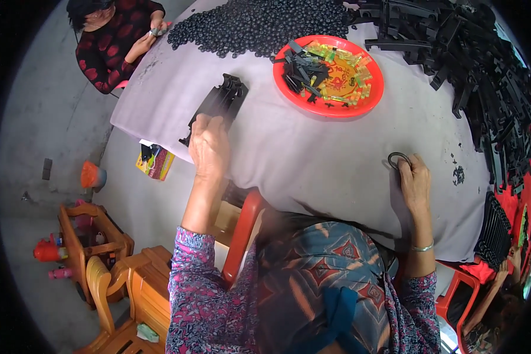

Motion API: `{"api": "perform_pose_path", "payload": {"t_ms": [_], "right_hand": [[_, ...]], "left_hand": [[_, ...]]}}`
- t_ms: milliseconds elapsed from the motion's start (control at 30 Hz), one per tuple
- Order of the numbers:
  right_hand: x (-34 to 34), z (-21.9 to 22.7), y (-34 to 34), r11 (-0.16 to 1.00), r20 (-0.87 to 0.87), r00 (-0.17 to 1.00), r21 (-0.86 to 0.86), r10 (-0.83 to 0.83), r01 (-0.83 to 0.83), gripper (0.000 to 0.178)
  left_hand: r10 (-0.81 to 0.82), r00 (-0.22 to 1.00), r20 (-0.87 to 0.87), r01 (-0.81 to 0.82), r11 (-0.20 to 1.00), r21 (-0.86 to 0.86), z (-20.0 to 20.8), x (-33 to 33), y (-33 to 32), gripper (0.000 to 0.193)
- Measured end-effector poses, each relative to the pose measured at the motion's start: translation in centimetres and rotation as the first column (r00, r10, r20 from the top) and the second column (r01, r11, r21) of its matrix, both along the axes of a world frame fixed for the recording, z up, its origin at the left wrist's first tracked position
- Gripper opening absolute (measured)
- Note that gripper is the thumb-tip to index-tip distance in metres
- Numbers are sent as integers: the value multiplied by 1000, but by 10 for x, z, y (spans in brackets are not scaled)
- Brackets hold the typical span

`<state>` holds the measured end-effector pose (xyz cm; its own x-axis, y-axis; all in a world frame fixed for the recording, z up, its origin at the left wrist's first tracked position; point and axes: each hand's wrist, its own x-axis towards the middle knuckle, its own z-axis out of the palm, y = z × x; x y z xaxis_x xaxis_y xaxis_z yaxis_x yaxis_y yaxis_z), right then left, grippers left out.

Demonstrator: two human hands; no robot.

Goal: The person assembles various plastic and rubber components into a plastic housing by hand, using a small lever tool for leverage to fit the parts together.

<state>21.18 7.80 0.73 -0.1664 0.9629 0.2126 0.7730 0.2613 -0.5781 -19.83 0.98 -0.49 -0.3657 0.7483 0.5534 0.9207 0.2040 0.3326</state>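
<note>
My left hand (pixel 209 141) is closed on the near end of a long black plastic casing (pixel 227 97), which lies tilted over the cloth at the left, its far end slightly blurred. The fingers of my right hand (pixel 416 177) are pinched on a black ring-shaped piece (pixel 399 158); the rest of that piece, if any, is hidden by the hand. Beyond and between my hands sits a round red plate (pixel 376 97). It holds small clear yellow-green tubes (pixel 360 71) on one side and slim black plastic strips (pixel 301 68) on the other.
A grey cloth (pixel 330 153) covers the table. Small round black pieces (pixel 259 26) heap at the back, and long black plastic parts (pixel 448 41) pile along the right. Another person (pixel 112 44) sits at the far left. Wooden chairs (pixel 141 283) stand lower left.
</note>
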Motion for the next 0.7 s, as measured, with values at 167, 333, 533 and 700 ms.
{"api": "perform_pose_path", "payload": {"t_ms": [167,333,533,700], "right_hand": [[-5,-9,-3,993,56,998,112,-42,35,26],[-7,-6,-2,993,48,999,115,-15,9,25],[-8,-6,-3,996,16,1000,90,-21,19,25],[0,-8,-3,995,12,998,89,-56,54,23]], "left_hand": [[-15,991,-136,19,1000,25,-4,1,3,14],[-1,996,-94,-2,1000,-22,-2,-6,7,8],[69,998,-15,-69,995,-75,2,-8,16,9],[80,995,-56,-82,996,-43,-2,-6,26,10]]}}
